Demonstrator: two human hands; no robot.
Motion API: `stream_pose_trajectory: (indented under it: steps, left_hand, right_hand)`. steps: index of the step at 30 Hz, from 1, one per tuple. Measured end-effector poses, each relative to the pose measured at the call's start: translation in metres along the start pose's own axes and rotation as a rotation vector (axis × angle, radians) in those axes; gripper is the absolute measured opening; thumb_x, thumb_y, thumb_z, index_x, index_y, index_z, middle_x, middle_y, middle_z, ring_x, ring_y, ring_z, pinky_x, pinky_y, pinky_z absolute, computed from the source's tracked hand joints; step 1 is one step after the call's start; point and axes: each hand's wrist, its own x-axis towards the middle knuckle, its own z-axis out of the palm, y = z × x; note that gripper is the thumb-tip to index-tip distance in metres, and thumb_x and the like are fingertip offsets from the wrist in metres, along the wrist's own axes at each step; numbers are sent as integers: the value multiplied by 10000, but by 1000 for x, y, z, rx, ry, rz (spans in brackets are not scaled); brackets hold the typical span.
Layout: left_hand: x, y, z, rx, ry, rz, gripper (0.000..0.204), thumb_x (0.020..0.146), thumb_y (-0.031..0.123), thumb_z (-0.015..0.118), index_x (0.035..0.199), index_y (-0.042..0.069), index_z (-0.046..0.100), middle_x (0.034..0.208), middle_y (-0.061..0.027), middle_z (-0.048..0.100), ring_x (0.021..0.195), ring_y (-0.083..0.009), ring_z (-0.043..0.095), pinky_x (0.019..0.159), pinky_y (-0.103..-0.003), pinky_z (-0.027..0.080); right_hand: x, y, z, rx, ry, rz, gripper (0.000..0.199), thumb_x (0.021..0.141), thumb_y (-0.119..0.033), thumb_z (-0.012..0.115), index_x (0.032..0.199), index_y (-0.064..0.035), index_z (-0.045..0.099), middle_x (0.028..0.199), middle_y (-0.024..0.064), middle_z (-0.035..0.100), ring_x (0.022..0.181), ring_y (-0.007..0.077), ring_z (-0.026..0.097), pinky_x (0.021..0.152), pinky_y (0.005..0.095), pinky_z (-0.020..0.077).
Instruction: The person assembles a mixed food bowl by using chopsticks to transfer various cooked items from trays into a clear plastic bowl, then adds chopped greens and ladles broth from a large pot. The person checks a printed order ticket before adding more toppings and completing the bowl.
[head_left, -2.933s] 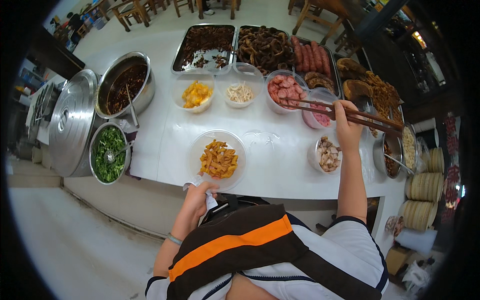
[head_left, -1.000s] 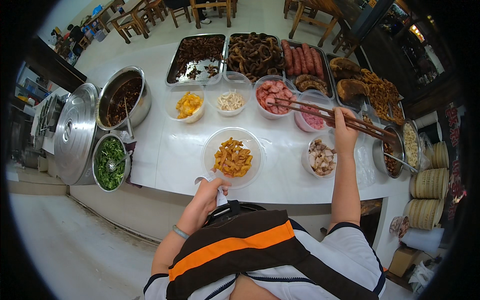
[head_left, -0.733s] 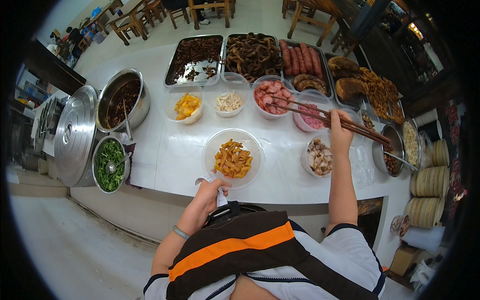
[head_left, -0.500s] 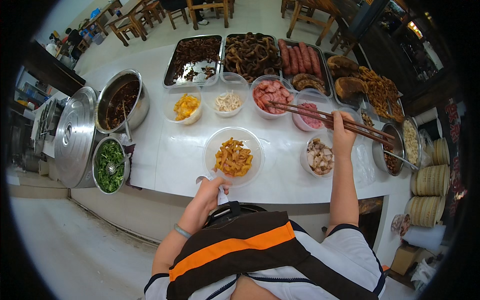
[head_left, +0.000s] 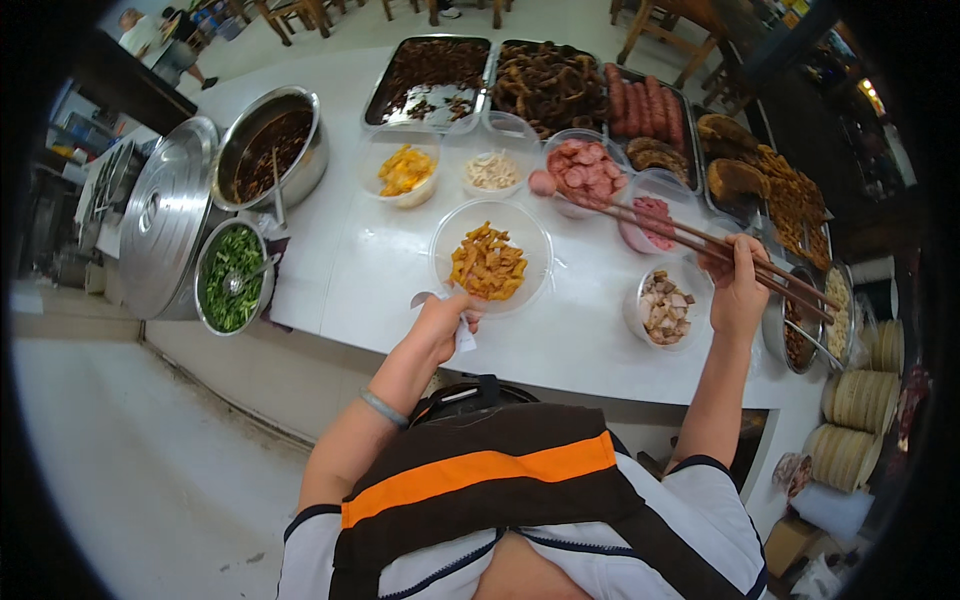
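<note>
Long brown wooden chopsticks (head_left: 668, 225) are gripped in my right hand (head_left: 738, 285), above the tub of white diced pieces (head_left: 666, 308). At their tips hangs a round pink sausage slice (head_left: 542, 183), just left of the clear tub of sliced sausage (head_left: 585, 170). My left hand (head_left: 446, 325) is closed on a white paper slip (head_left: 465, 339) at the near-left rim of a round clear plastic bowl (head_left: 541, 245). Yellow-brown cooked strips (head_left: 489, 262) lie in that bowl. Whether those fingers also touch the rim, I cannot tell.
Tubs of yellow pieces (head_left: 406, 172), pale shreds (head_left: 491, 171) and pink chopped meat (head_left: 652, 222) line the middle. Behind are metal trays with sausages (head_left: 645, 105) and dark braised food (head_left: 548, 88). Left stand a sauce pot (head_left: 270, 150) and chopped greens (head_left: 230, 275); stacked bowls (head_left: 855, 400) are at right.
The chopsticks now have a sausage slice at their tips, drawn left out of the sausage tub. My left hand keeps the paper slip by the bowl. The whole view has shifted and tilted.
</note>
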Motion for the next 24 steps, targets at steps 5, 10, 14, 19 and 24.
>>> stream_pose_trajectory:
  steps: [5,10,14,19,24]
  left_hand:
    - [-6,-2,-13,-73,48,39,165,786,18,550,938,-43,531,693,-100,550,520,-185,514,460,-295,438]
    - [-32,-11,-49,-147,145,-28,315,754,22,592,1063,8,529,739,-87,563,569,-184,554,489,-311,481]
    - [-57,-17,-70,-146,207,26,210,756,20,584,956,-22,538,711,-90,558,541,-176,528,456,-293,440]
    - [-93,-15,-92,-334,345,163,298,745,-12,582,1029,25,497,782,-79,565,593,-162,552,474,-289,476]
    - [-126,-33,-127,-429,394,249,479,756,-4,594,1190,59,401,796,-91,561,604,-176,577,490,-307,495]
  right_hand:
    - [-8,-8,21,-120,-15,141,176,919,-176,564,945,-3,577,868,115,617,816,197,627,650,339,541]
    - [-7,15,37,130,-137,283,175,919,-196,573,909,-21,574,848,102,620,752,196,609,692,339,508]
    - [-15,44,63,7,-258,347,179,927,-205,557,949,-27,558,820,108,624,713,200,616,665,329,517]
    - [-3,54,111,172,-245,207,136,945,-145,516,1008,-27,537,914,110,631,831,204,624,731,335,524]
    - [5,83,173,-442,-555,-724,124,847,38,575,943,-2,642,966,125,628,912,213,600,825,314,458]
